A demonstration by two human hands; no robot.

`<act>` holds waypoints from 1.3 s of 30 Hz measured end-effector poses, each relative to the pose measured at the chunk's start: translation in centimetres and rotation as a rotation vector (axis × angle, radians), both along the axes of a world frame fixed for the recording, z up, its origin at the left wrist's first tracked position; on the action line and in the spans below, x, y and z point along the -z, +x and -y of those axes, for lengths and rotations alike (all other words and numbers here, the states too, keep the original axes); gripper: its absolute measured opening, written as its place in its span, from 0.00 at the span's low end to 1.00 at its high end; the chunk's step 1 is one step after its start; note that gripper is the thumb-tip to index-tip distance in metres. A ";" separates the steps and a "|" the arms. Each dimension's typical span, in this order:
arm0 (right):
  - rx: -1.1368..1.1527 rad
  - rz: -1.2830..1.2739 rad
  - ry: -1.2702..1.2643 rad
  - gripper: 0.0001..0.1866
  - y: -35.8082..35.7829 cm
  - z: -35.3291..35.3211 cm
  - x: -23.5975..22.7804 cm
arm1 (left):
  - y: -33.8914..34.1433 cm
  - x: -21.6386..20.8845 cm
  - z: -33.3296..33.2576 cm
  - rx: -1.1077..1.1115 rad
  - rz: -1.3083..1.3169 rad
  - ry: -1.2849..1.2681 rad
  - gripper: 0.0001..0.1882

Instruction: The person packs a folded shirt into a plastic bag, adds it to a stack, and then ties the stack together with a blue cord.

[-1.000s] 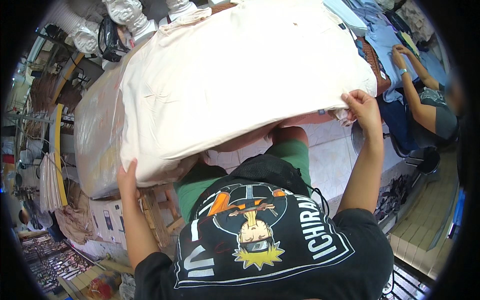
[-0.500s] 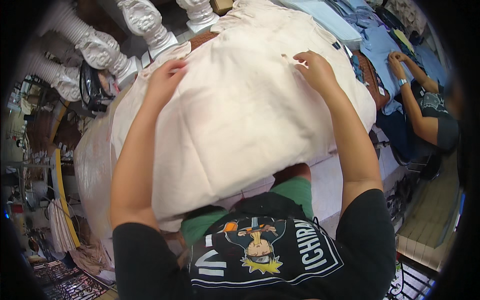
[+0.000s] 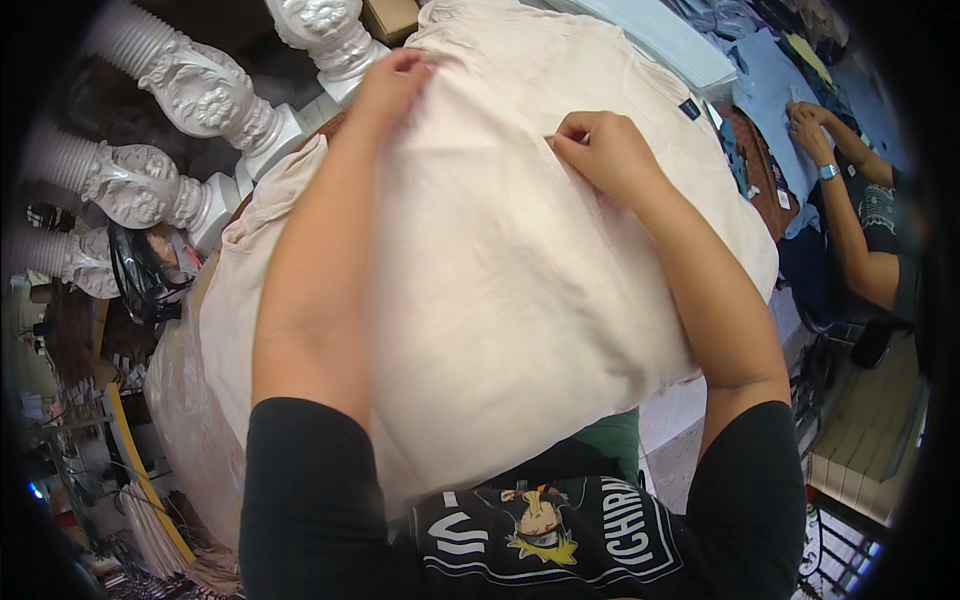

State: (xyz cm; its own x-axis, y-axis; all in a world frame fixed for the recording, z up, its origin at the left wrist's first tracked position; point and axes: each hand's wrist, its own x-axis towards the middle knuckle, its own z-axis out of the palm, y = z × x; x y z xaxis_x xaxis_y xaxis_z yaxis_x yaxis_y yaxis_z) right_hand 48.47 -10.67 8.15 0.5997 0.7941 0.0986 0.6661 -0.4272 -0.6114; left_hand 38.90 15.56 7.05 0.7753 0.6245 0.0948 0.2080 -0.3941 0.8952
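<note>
A cream shirt (image 3: 480, 290) lies spread over the table before me, its lower edge hanging near my lap. My left hand (image 3: 392, 92) reaches to its far left part, fingers closed on a raised bit of the cloth, slightly blurred. Nearer the middle, my right hand (image 3: 605, 150) pinches the cloth between thumb and fingers, and a fold runs down from it. Beyond that hand, a small dark label (image 3: 690, 108) shows on the pale cloth. More of the same cream fabric (image 3: 270, 205) is bunched at the left.
White ornate columns (image 3: 215, 100) stand along the far left, beside a black plastic-wrapped item (image 3: 150, 270). Clear plastic (image 3: 185, 400) covers the table's left side. At the right, a co-worker's hands (image 3: 808, 125) handle blue garments (image 3: 765, 85). White flat packs (image 3: 670, 40) lie at the back.
My left hand has moved away and to the right, closing on the cloth. My right hand has moved slightly left and down, and now pinches the shirt. The cloth between them has shifted.
</note>
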 end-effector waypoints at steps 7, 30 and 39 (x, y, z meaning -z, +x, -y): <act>0.120 -0.324 0.000 0.13 0.1 -0.1 -1.1 | -3.5 -3.5 -4.1 0.142 0.238 -0.200 0.15; 0.190 0.127 0.183 0.14 -0.9 7.0 -0.5 | -1.7 -2.8 9.5 0.529 -0.042 0.617 0.10; 0.065 -0.129 -0.190 0.13 -3.8 9.3 -1.2 | -1.3 -3.1 12.3 0.637 -0.265 0.647 0.07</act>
State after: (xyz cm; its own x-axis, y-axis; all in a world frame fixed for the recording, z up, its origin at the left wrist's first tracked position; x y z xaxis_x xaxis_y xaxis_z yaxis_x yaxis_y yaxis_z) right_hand 44.70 -19.97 9.40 0.6480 0.7506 -0.1292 0.5553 -0.5818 -0.5944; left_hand 37.57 3.22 10.19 0.9983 -0.0362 0.0463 -0.0523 -0.9070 0.4179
